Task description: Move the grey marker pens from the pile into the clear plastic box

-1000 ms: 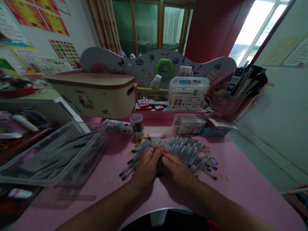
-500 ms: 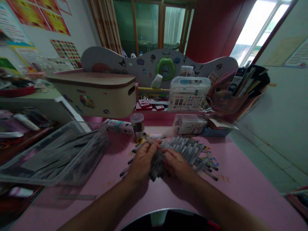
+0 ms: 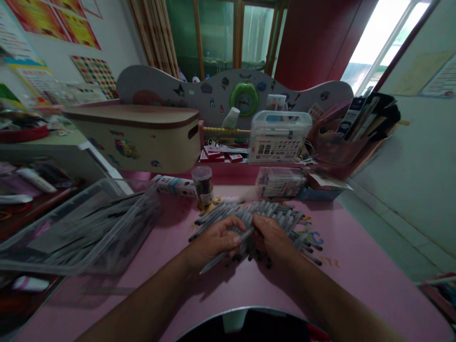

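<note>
A heap of grey pens (image 3: 274, 216) lies in the middle of the pink desk (image 3: 356, 285). My left hand (image 3: 213, 242) is closed round a bundle of those pens, and one pen (image 3: 217, 260) sticks out below its fingers. My right hand (image 3: 272, 237) grips the same bundle from the right, fingers curled over it. Both hands meet at the near edge of the heap.
A clear plastic bin (image 3: 81, 228) with more pens stands at the left. Behind the heap are a small dark jar (image 3: 203, 183), a flat carton (image 3: 174, 185), a clear case (image 3: 280, 183), a marker box (image 3: 280, 137) and a cream storage box (image 3: 138, 135). A rack of books (image 3: 359, 123) is at the right.
Both hands have gathered pens from the heap into a bundle and drawn it slightly toward me. The view has shifted a little.
</note>
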Action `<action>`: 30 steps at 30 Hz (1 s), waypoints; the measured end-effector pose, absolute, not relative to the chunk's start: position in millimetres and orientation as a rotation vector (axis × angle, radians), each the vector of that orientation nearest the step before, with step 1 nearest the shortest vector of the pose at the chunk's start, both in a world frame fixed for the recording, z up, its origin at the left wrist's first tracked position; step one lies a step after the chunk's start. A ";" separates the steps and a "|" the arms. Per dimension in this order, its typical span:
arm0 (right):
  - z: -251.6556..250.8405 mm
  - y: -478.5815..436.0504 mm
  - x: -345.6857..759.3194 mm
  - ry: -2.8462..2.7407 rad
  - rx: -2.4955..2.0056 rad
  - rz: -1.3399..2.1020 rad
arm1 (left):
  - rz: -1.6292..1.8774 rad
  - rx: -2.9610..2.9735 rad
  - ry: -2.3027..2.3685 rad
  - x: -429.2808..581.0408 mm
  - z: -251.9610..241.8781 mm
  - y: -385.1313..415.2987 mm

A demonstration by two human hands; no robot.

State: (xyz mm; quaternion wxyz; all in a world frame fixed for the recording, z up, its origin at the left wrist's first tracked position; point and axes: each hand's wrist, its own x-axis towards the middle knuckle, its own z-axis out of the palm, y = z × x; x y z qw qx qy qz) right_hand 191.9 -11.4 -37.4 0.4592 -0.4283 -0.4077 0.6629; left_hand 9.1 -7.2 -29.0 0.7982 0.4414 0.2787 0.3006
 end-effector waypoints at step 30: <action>-38.0 -11.3 190.6 -0.979 -1.059 1.541 | 1.195 0.642 0.916 23.4 -24.9 -7.7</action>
